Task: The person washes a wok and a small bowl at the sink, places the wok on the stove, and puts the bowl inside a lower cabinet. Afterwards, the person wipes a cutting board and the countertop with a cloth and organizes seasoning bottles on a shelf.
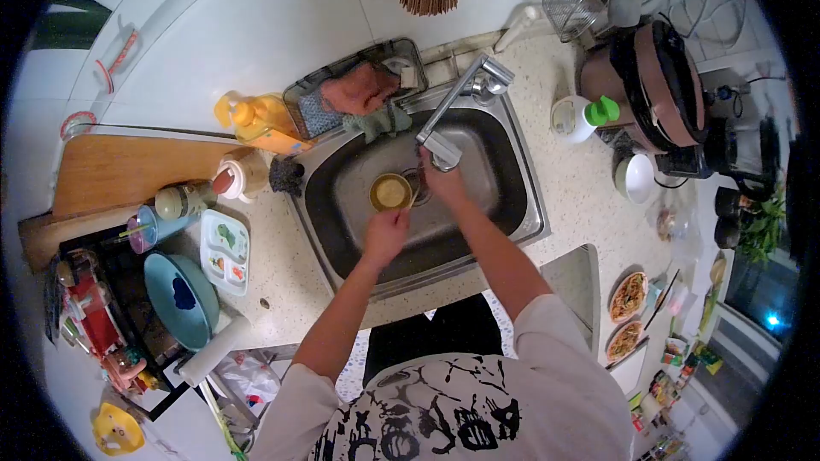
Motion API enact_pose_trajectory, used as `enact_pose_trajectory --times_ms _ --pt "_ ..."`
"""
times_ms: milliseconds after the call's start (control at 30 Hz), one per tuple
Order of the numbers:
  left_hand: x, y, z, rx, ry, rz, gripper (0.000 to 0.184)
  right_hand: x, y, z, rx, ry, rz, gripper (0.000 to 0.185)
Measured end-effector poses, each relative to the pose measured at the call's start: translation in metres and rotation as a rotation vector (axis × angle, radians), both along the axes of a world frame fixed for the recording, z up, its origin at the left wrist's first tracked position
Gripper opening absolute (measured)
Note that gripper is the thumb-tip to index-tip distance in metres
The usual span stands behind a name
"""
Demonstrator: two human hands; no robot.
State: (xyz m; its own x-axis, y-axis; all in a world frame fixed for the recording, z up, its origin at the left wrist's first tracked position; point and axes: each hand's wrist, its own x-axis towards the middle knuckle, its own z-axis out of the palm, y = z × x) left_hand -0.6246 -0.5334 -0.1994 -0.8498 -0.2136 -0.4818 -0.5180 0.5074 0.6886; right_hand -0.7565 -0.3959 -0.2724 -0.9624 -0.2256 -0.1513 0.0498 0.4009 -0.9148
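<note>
My left hand (387,236) is closed at the near edge of a small round yellowish bowl (390,192), which it holds over the sink (342,230). A thin pale strip shows beside the bowl's right edge; I cannot make out what it is. My right hand (442,181) is beneath the spout of the chrome faucet (443,150), to the right of the bowl. The spout covers part of that hand, and its fingers do not show clearly. Near the bowl, the drain (416,186) shows in part between both hands.
Behind the sink stands a rack with an orange cloth (363,88). Left are a yellow bottle (256,119), a divided plate (225,252) and a blue basin (181,300). Right are a spray bottle (574,118), a white bowl (635,177) and two plates of food (629,296).
</note>
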Motion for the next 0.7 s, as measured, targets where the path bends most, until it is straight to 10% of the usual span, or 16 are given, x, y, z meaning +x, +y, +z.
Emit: enact_pose_trajectory --times_ms 233,700 --pt "-0.015 0.011 0.025 -0.34 0.043 -0.116 0.031 0.029 -0.002 -0.039 -0.57 -0.815 -0.758 0.043" --pt "-0.021 0.006 -0.022 -0.089 0.067 -0.09 0.026 0.019 0.021 0.019 -0.837 -0.769 -0.6 0.034"
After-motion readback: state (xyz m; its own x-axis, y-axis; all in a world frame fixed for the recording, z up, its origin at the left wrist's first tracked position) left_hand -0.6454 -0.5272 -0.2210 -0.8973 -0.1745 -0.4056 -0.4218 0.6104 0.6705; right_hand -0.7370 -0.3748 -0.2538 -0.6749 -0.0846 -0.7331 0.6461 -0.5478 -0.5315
